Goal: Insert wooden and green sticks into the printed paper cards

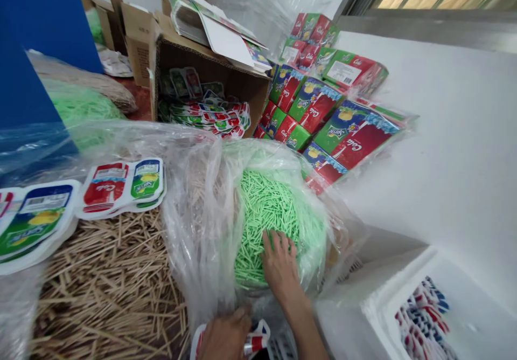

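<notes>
My right hand (pixel 279 265) reaches into a clear plastic bag (pixel 214 214) of thin green paper sticks (pixel 266 209). Its fingers are slightly apart and bent, with the tips resting on the sticks. Low in the view, my left hand (pixel 228 334) is curled over a red, white and blue printed card (pixel 258 338), closed on it. Motion blurs that hand, and its fingertips are partly hidden. Brown paper sticks (pixel 113 284) lie in a large pile to the left. On top of them rest stacks of Cola and lemon drink cards (pixel 121 185).
A cardboard box (pixel 194 53) holding loose printed cards lies open behind the bag. Wrapped Cola cartons (pixel 347 128) are stacked along the white wall. A white foam box (pixel 388 295) with red and blue patterned pieces stands at right. A blue panel (pixel 44 31) rises at left.
</notes>
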Motion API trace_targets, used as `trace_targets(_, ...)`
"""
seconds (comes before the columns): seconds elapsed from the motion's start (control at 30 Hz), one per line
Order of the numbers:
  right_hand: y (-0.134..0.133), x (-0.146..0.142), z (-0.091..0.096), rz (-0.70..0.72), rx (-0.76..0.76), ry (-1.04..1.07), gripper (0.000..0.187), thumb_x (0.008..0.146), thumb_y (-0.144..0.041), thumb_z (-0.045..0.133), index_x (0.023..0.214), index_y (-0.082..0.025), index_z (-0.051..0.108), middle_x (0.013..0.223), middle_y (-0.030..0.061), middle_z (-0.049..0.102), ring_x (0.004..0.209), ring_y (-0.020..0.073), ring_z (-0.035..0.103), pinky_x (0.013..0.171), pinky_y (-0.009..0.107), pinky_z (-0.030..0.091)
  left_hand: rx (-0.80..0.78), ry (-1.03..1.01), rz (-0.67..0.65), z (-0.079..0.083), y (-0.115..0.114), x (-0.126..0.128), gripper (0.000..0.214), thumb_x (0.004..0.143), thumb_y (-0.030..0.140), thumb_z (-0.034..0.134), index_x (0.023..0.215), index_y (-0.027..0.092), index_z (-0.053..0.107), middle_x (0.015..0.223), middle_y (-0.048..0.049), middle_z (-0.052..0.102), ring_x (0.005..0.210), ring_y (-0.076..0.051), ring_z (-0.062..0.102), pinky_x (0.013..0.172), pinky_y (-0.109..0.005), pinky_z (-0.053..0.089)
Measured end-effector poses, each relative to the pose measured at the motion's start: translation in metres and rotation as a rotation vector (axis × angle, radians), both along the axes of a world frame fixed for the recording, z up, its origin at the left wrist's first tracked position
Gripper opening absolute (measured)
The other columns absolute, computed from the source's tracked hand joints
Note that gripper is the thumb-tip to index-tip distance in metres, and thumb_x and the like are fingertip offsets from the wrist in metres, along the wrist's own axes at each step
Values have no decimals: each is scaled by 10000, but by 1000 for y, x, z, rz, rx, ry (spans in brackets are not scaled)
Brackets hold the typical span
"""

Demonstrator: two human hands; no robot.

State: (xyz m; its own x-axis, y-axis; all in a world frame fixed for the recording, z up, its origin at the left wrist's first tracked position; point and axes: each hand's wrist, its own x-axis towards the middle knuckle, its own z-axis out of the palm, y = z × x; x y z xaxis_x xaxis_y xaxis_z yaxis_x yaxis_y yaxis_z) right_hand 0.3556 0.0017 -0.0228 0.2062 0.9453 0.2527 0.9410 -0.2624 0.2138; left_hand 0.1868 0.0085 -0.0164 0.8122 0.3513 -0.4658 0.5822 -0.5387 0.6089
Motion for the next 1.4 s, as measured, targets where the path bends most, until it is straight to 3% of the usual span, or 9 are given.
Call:
trace_targets(0.27, 1, -30, -7, -49, -45, -44, 544, 794, 76, 331, 1275, -29, 563, 1343, 235, 535, 1283, 376, 446, 1005, 576, 360, 22, 7, 5, -6, -1, 2, 520, 658, 17, 520, 1139, 164, 653, 1229, -99, 667, 1077, -326, 639, 876, -411, 523)
trace_targets(0.43, 5, -18, -18, -36, 17, 36, 503, 839, 47, 329, 1273, -55, 563, 1304, 233, 570, 1241, 356, 495, 987, 558, 377, 26, 7, 1, -5, -1, 2, 519, 688, 18, 502, 1154, 201, 640, 1384, -59, 557, 1117, -308, 619, 905, -399, 512)
trace_targets(0.57, 4, -9, -24, 9, 137, 78, 405, 862, 19, 357, 1130, -106, 635, 1228, 199, 620, 1261, 355, 457, 979, 563, 356, 20, -2, 3, -3, -1, 1, 551, 666, 2, 517, 1171, 195, 622, 1398, -59, 543, 1136, -295, 609, 920, -388, 502)
trace_targets(0.77, -4, -2, -10, 50, 308, 211, 332, 890, -20, 305, 1013, -117, 598, 1201, 183, 604, 1317, 312, 369, 989, 546, 331, 7, -20, 23, -5, 0, -1, 486, 660, 17, 529, 1087, 210, 655, 1364, -46, 579, 1116, -284, 624, 891, -363, 513)
trace_targets(0.97, -4, 2, 0, -15, 341, 400, 276, 926, -131, 317, 1104, -121, 528, 1165, 182, 626, 1270, 333, 431, 945, 554, 358, -10, -32, 32, -6, 1, -2, 446, 673, 40, 552, 1061, 225, 672, 1373, -52, 570, 1114, -284, 627, 925, -356, 490)
trace_targets(1.13, -5, -6, 10, 6, 316, 501, 343, 860, -23, 267, 1049, -119, 537, 1107, 203, 633, 1235, 327, 469, 997, 586, 299, -76, -170, 66, 11, 6, -10, 342, 761, 137, 549, 1060, 235, 682, 1377, -30, 565, 1169, -247, 593, 963, -297, 457)
trace_targets(1.23, -3, -13, 18, 39, 299, 694, 298, 826, -25, 293, 897, -166, 546, 888, 151, 661, 943, 295, 612, 921, 541, 397, -93, -270, 136, 22, 8, -15, 274, 796, 195, 529, 1012, 256, 686, 1314, -13, 623, 1112, -229, 630, 917, -275, 479)
trace_targets(1.3, 2, -15, 23, 42, 288, 785, 249, 834, -68, 324, 846, -193, 539, 783, 109, 641, 789, 273, 611, 820, 489, 462, -83, -300, 183, 26, 9, -16, 280, 800, 208, 515, 1014, 280, 682, 1238, 7, 675, 1068, -221, 650, 901, -271, 480)
trace_targets(1.4, 12, -16, 27, 46, 301, 914, 239, 851, -126, 348, 962, -178, 554, 934, 139, 640, 924, 280, 599, 866, 469, 452, -65, -290, 201, 30, 8, -16, 274, 806, 226, 497, 994, 283, 688, 1086, 1, 738, 999, -227, 671, 858, -281, 494)
